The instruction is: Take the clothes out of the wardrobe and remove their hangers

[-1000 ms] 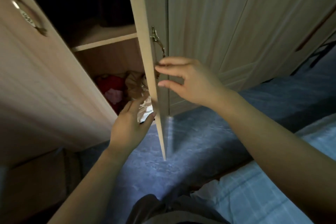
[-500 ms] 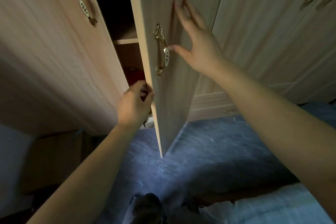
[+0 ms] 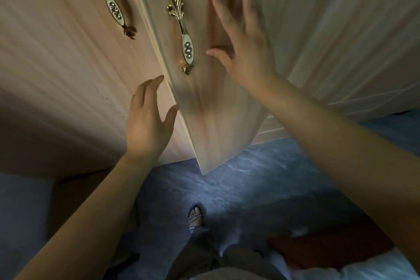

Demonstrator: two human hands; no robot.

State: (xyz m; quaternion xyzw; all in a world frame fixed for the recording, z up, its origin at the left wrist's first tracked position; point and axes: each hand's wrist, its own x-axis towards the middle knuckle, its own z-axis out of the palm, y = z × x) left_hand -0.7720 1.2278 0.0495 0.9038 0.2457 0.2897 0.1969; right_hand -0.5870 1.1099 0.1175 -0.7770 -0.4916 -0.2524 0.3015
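Two light wooden wardrobe doors fill the upper view, nearly closed against each other. The left door (image 3: 56, 63) carries a gold handle (image 3: 114, 7). The right door (image 3: 211, 120) also has a gold handle (image 3: 183, 34) and stands slightly ajar. My right hand (image 3: 245, 48) lies flat with spread fingers on the right door's face. Down by the gap between the doors is my left hand (image 3: 147, 123), fingers relaxed and empty. No clothes or hangers are visible; the wardrobe's inside is hidden.
More closed wardrobe panels (image 3: 341, 29) run to the right. Blue-grey carpet (image 3: 238, 188) covers the floor below. My foot in a sandal (image 3: 195, 218) stands near the bottom centre. A bed edge with pale bedding (image 3: 354, 270) sits at the lower right.
The doors have swung almost closed, hiding the dark interior and the clothes inside. My left hand came out of the gap and opened. My right hand stays flat on the right door.
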